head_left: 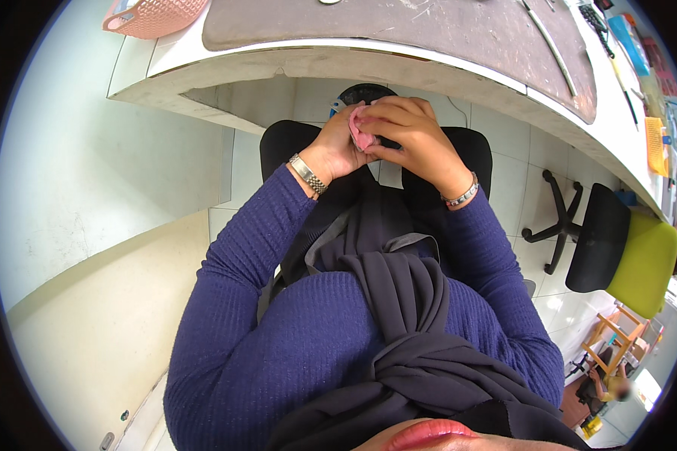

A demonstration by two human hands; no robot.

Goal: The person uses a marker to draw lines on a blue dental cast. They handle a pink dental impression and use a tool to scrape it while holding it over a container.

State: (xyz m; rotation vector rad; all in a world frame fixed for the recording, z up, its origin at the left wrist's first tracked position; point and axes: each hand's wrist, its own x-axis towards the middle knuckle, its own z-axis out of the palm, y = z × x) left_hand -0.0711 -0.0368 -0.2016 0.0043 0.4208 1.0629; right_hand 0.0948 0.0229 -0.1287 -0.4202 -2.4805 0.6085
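In the head view, both hands are raised over my lap, just below the curved desk edge. My left hand (333,150) holds a crumpled pink piece (362,134), which looks like soft cloth or putty, in curled fingers. My right hand (417,139) closes over it from the right, thumb and fingertips pressed on it, hiding part of it. Just beyond them, under the desk, is a round black container (372,92) with a small blue object at its left, partly hidden by my hands.
The white desk (173,64) carries a worn grey mat (399,26), pink basket (147,19), metal rod (549,49) and several tools. A green-and-black chair (636,259) stands at right. Another person (605,379) sits far off at lower right. A pale panel (105,165) borders the left.
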